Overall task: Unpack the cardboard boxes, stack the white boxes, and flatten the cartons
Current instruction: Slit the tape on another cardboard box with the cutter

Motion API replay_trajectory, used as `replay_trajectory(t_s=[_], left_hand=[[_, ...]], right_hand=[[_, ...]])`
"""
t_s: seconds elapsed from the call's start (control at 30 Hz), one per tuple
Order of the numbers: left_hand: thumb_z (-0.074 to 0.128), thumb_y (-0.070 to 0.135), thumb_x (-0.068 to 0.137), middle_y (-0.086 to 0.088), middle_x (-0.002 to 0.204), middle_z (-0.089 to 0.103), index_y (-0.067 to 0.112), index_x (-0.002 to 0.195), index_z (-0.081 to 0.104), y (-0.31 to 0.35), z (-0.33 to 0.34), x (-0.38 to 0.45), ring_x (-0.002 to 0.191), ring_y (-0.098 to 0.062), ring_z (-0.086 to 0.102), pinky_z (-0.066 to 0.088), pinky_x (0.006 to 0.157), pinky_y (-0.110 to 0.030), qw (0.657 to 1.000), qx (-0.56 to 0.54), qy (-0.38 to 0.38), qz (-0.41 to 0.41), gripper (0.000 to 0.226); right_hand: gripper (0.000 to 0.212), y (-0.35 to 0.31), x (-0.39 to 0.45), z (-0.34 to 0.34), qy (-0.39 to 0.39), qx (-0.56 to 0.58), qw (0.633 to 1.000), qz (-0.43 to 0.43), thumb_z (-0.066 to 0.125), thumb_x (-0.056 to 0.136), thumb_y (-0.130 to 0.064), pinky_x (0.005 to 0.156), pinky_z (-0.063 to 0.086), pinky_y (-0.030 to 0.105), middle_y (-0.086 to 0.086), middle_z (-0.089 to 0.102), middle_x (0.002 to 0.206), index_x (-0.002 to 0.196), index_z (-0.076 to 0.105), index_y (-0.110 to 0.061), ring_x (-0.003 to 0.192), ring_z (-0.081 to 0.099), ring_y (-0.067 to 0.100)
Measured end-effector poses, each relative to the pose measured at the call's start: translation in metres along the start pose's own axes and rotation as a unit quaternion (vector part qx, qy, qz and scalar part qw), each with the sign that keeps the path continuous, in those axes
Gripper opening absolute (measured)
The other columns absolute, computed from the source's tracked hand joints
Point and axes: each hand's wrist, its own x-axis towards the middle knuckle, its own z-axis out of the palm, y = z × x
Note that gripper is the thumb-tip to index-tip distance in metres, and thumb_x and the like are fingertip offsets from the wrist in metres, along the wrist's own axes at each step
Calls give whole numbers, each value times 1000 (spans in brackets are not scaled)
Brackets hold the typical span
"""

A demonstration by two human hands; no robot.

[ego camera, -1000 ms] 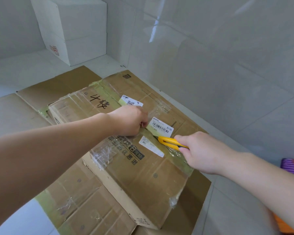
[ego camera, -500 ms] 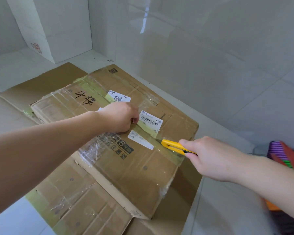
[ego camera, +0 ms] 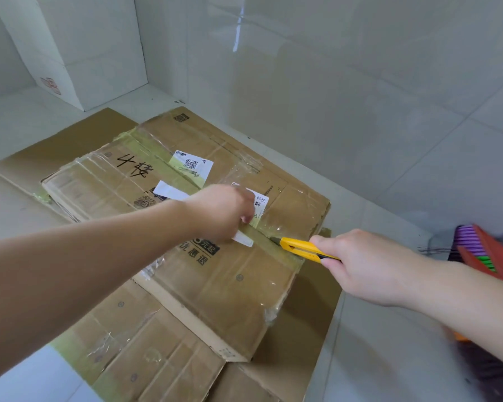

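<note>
Centre frame, a taped cardboard carton (ego camera: 215,274) lies on flattened cardboard (ego camera: 145,358). The left hand (ego camera: 224,210) presses it, fingers curled; the right hand (ego camera: 357,265) grips a yellow utility knife (ego camera: 302,248) at the tape seam. Likely light, stiff, slippery under tape; best steadied beside the seam.

Bright, even light; a glare streak shines on the glossy wall tiles (ego camera: 238,27). Wide-angle bending and blur soften the edges.

Carton (ego camera: 215,285) lies on flattened cardboard (ego camera: 145,358); stacked boxes (ego camera: 79,47) behind, far-left corner.
</note>
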Motion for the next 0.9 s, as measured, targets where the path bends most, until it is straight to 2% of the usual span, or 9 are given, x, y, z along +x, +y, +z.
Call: replay_trajectory(t_s=[0.13,0.27,0.5,0.7,0.9], left_hand=[[60,8,77,9,108,52,19,102,65,22,9,7,103,-18,55,48,83,-35,999,-31,-6,34,28],[59,7,80,8,114,54,18,107,65,25,8,6,104,-16,54,47,85,-32,999,-41,-12,28,29],[61,5,78,6,109,57,18,104,66,24,8,7,99,-17,56,48,83,-35,999,-49,-16,7,29],[58,2,78,8,104,54,19,101,65,24,5,10,95,-16,54,48,80,-33,999,-39,-32,2,30],[54,3,77,12,101,50,22,100,63,35,-2,13,97,-16,55,47,77,-31,999,-12,-51,6,32]], right_hand=[[13,-1,-3,2,0,13,1000,6,36,99,-32,58,42,35,-1,50,75,109,44,-29,69,51,23],[11,-1,-4,5,5,31,999,6,37,98,-31,60,46,39,1,53,76,104,45,-25,71,54,25],[13,6,-13,-1,-14,26,999,13,40,97,-29,55,41,38,-1,46,66,87,42,-21,59,48,24],[13,17,-33,-1,-40,-1,999,22,39,98,-32,57,41,37,-2,45,70,94,45,-21,64,50,24],[14,21,-38,-2,-42,-4,999,29,40,98,-31,52,34,34,-2,43,67,89,45,-20,56,42,20]])
